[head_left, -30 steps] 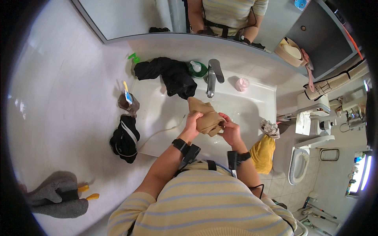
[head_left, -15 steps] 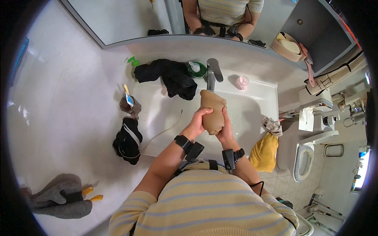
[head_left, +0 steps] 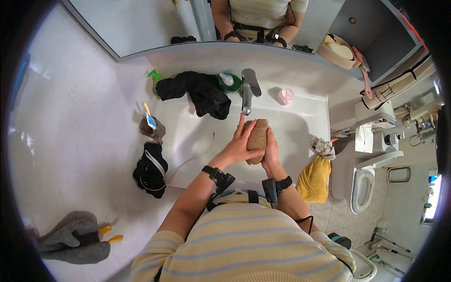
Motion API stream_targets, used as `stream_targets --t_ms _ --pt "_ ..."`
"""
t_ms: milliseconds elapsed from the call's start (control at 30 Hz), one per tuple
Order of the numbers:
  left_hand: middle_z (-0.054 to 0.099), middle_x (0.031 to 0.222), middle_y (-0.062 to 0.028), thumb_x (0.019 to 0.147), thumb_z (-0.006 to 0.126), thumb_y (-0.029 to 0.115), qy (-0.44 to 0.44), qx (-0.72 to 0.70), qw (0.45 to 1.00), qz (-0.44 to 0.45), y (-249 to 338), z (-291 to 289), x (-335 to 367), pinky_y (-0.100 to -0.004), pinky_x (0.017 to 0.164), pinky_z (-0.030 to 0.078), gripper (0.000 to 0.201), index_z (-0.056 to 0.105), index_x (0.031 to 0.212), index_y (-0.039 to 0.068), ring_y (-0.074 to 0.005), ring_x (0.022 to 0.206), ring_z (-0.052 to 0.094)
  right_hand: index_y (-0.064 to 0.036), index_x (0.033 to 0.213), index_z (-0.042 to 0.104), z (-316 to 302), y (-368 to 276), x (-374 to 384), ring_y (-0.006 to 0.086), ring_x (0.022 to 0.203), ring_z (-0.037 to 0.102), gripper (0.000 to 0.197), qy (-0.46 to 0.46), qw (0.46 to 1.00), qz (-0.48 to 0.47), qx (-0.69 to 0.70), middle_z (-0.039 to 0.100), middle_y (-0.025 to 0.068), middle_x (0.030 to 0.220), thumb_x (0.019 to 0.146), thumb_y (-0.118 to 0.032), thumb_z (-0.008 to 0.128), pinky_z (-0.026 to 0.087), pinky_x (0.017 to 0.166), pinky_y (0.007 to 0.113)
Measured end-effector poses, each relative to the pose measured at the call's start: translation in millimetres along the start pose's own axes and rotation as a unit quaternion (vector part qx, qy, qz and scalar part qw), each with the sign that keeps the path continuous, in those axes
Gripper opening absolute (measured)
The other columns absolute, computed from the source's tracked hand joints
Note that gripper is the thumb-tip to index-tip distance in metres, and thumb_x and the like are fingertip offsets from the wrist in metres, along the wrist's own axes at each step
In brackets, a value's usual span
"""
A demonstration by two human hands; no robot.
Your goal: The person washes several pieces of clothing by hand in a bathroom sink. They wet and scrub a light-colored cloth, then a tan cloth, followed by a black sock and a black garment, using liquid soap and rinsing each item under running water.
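A tan, smooth, bulging bundle (head_left: 258, 141) is held over the white sink (head_left: 300, 155) between my two hands; whether it is thin wet fabric or a bag, I cannot tell. My left hand (head_left: 239, 146) presses on its left side, fingers pointing toward the tap and one fingertip close to the spout. Cupping the right side is my right hand (head_left: 271, 152), its thumb along the bundle's edge. The metal tap (head_left: 248, 91) stands just beyond the bundle.
On the sink's back ledge lie a black cloth (head_left: 202, 94), a green pump bottle (head_left: 229, 82) and a small pink item (head_left: 285, 97). To the left are a brown cup (head_left: 152, 128) and a black garment (head_left: 151, 170). A yellow cloth (head_left: 314, 179) hangs at the right rim.
The bundle is lower, nearer me and more squeezed together. My left hand has shifted from gripping its near side to lying over it with fingers stretched. The tap's spout now shows more.
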State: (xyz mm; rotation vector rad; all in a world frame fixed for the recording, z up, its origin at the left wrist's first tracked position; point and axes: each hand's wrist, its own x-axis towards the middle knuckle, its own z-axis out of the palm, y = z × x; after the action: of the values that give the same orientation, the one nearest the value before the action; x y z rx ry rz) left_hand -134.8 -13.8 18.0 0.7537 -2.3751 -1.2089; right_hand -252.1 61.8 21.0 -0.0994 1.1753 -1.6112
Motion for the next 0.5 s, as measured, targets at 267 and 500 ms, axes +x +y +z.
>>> stream_targets --t_ms 267,500 --pt "0.034 0.138 -0.0168 0.049 0.088 0.031 -0.134 -0.165 0.973 -0.089 18.9 -20.3 -5.4 -0.0367 0.104 0.034 0.126 0.008 0.143 0.004 -0.0281 0.125 0.039 -0.0064 0.120 0.050 3.9 4.2 5.3 0.0249 0.094 0.060 0.046 -0.086 0.981 0.125 0.118 0.058 0.0116 0.108 0.093 -0.044 0.045 0.051 0.083 0.038" --pt "0.043 0.129 -0.0178 0.049 0.084 0.021 -0.127 -0.129 0.975 -0.130 12.7 -13.1 -10.1 -0.0364 0.098 0.040 0.119 0.011 0.141 0.004 -0.0294 0.117 0.047 -0.0067 0.121 0.049 2.0 14.1 5.9 0.0254 0.099 0.058 0.044 -0.087 0.975 0.123 0.165 0.057 0.0108 0.110 0.094 -0.042 0.045 0.050 0.085 0.040"
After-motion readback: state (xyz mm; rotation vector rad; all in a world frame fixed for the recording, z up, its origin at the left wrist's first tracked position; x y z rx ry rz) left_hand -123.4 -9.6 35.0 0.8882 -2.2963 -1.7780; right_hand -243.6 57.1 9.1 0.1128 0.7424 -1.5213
